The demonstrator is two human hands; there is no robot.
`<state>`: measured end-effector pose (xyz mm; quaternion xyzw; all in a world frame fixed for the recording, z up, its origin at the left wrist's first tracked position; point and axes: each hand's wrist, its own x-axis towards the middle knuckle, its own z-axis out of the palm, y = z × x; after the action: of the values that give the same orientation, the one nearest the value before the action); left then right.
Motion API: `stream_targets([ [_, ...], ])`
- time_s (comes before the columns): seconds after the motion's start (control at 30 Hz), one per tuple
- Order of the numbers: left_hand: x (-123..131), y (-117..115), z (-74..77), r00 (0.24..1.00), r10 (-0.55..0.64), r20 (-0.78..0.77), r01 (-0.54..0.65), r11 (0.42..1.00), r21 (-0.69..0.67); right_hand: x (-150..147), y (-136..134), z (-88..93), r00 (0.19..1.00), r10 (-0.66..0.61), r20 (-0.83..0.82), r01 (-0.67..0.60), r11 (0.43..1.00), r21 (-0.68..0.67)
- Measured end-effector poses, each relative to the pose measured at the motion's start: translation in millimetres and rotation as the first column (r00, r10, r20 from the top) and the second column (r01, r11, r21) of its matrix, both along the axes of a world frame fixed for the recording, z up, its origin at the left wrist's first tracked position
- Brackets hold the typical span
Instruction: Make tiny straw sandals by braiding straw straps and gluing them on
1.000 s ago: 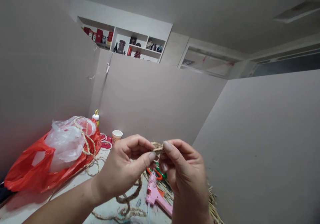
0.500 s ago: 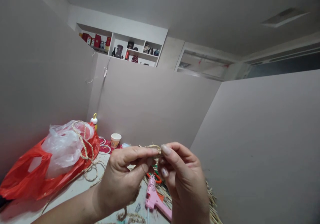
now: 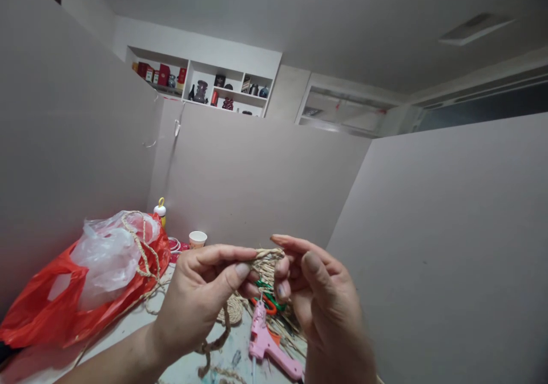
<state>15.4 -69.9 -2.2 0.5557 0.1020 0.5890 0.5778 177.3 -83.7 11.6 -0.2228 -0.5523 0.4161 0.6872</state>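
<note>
Between the thumb and fingers of my left hand (image 3: pixel 205 287) is pinched a piece of braided straw cord (image 3: pixel 269 253), held up over the table. Its free end points right, towards my right hand (image 3: pixel 327 292). That hand has its thumb and index finger spread apart, with the other fingers curled close to the cord's end; whether they touch it is unclear. A darker length of braid (image 3: pixel 225 330) hangs below my left hand. Behind that hand lies a flat coiled straw piece (image 3: pixel 234 310), partly hidden. A pink glue gun (image 3: pixel 258 332) rests on the table below both hands.
Orange-handled scissors (image 3: pixel 270 306) and something green lie among loose straw beyond the glue gun. On the left are a red plastic bag (image 3: pixel 43 310) with clear plastic and braided cord (image 3: pixel 143 250) on it, a paper cup (image 3: pixel 197 239) and a yellow-and-white bottle (image 3: pixel 160 210). Grey partitions (image 3: pixel 257 173) surround the table.
My right thumb and index finger have come off the braided cord and spread apart, and the hand moved slightly right. My left hand shifted left, still pinching the cord, so more of it shows.
</note>
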Motion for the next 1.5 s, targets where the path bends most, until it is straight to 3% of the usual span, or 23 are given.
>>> stream_targets([
  [0.23, 1, -4, 4.2, 1.000, -0.017, -0.011, 0.017, 0.998, 0.058, -7, 2, -6.4, 0.996, -0.031, 0.079, 0.031, 0.999, 0.007],
  [0.37, 4, -3, -1.2, 0.994, 0.101, -0.038, -0.096, 0.987, 0.132, -13, 2, -9.0, 0.996, -0.045, 0.076, 0.046, 0.999, -0.010],
  [0.5, 6, -4, -6.4, 0.984, 0.176, -0.030, -0.167, 0.967, 0.191, -18, 1, -6.6, 0.999, 0.032, 0.000, -0.032, 0.999, -0.025],
  [0.7, 1, -6, -0.1, 1.000, -0.001, -0.005, 0.002, 0.996, 0.093, -14, -1, -5.1, 1.000, 0.007, 0.016, -0.007, 1.000, -0.030],
  [0.87, -8, 0, 5.8, 0.995, 0.019, -0.099, -0.013, 0.998, 0.063, -8, -5, -6.4, 0.994, -0.020, 0.106, 0.021, 1.000, -0.003],
  [1.07, -9, 10, 3.9, 0.975, -0.133, -0.176, 0.128, 0.991, -0.036, -10, 1, -7.3, 0.984, 0.045, 0.170, -0.044, 0.999, -0.004],
  [1.23, -6, 10, 1.9, 0.990, -0.108, -0.095, 0.106, 0.994, -0.031, -11, 2, -6.2, 0.981, 0.095, 0.167, -0.094, 0.995, -0.015],
  [1.5, -8, 9, 4.4, 0.991, -0.029, -0.129, 0.030, 0.999, 0.010, -9, 2, -8.3, 0.978, -0.009, 0.207, 0.005, 1.000, 0.018],
])
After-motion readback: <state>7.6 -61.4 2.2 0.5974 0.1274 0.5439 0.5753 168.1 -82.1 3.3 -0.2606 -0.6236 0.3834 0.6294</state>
